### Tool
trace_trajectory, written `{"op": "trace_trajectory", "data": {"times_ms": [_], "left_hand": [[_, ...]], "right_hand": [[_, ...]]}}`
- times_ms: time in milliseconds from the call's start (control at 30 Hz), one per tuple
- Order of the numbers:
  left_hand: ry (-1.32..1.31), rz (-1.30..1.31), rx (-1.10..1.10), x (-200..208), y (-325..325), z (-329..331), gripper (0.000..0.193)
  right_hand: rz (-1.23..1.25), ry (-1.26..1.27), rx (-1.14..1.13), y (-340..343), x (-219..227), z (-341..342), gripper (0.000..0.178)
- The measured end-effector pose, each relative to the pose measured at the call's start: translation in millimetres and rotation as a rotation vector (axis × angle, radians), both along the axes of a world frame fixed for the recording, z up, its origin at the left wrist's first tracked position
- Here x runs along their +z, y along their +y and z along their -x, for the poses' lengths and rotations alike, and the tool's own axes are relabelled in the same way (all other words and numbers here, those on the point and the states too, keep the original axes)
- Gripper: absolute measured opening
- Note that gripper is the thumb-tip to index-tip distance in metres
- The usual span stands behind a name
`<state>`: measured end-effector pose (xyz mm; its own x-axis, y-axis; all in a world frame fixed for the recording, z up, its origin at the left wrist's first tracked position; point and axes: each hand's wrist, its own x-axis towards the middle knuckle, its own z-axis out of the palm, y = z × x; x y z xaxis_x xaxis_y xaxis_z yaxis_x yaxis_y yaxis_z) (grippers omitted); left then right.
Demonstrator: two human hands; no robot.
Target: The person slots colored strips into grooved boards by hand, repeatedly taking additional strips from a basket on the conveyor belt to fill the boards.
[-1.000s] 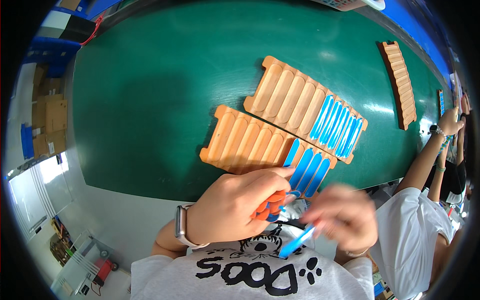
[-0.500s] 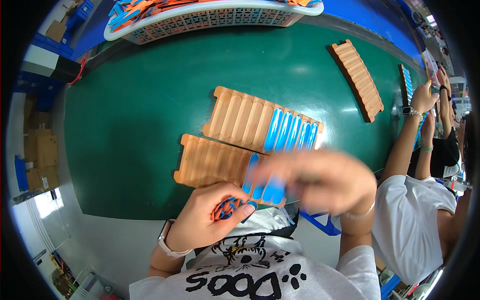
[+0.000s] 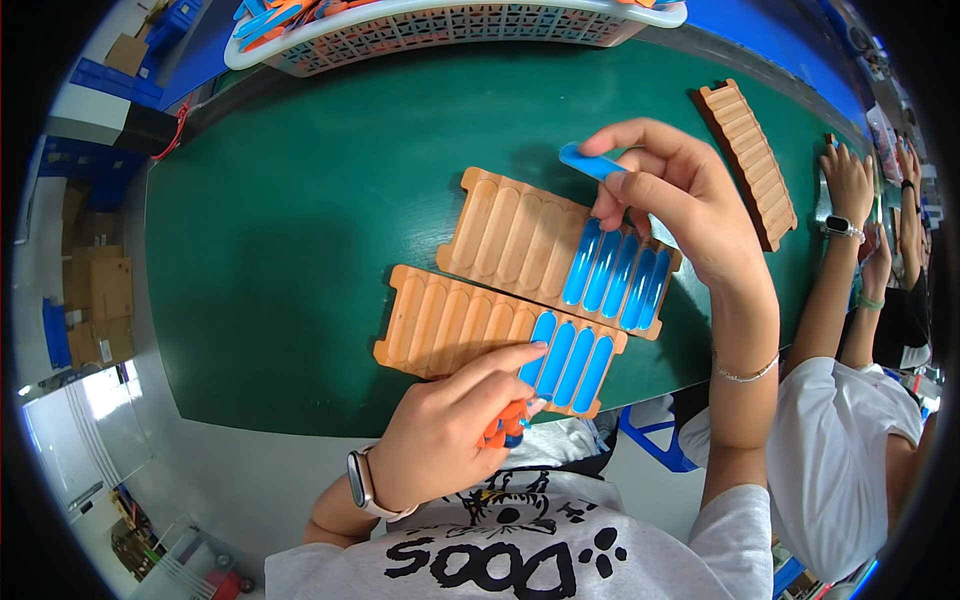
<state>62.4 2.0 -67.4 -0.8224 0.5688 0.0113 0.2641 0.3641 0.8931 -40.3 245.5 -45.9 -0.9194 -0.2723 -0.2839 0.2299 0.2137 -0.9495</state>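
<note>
Two hands, both busy: right hand (image 3: 690, 195) high over the far side, left hand (image 3: 450, 435) low on the near side.
Right hand: here it is, above the far tray (image 3: 510, 235), wrist bent to the left, forearm coming up from near right; thumb and index finger clamped together on a strip (image 3: 590, 162), the other fingers curled beneath.
Strip: flat, bright blue, rounded at the free end, which points left and slightly far; the other end disappears behind the thumb.
Left hand: palm down, fingers folded around a bundle (image 3: 500, 425), and look at that index finger, stretched out to the right! Its tip is at the leftmost of the near strips (image 3: 577, 370); whether it presses, I cannot tell.
Bundle: orange and blue pieces packed tight, partly hidden by the fingers.
Near tray (image 3: 440, 325): pale wood, grooved, set at a slant; four near strips side by side in its right half, flat blue with paler edges.
Far tray: just beyond the near one, same slant; five far strips (image 3: 602, 275) at its right, glossy, streaked with glare.
Farther out: a third tray (image 3: 752, 165) at far right, and a white basket (image 3: 470, 32) of orange and blue pieces along the far edge.
</note>
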Motion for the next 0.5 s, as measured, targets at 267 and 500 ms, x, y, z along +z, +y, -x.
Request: {"op": "trace_trajectory", "data": {"times_ms": [267, 500], "left_hand": [[0.038, 0.163, -0.149, 8, -4, 0, 0.025], [0.063, 0.140, -0.144, 6, -3, -1, 0.021]], "right_hand": [[0.013, 0.092, -0.068, -4, -8, 5, 0.028], [0.131, 0.391, -0.182, -9, -20, 7, 0.018]]}}
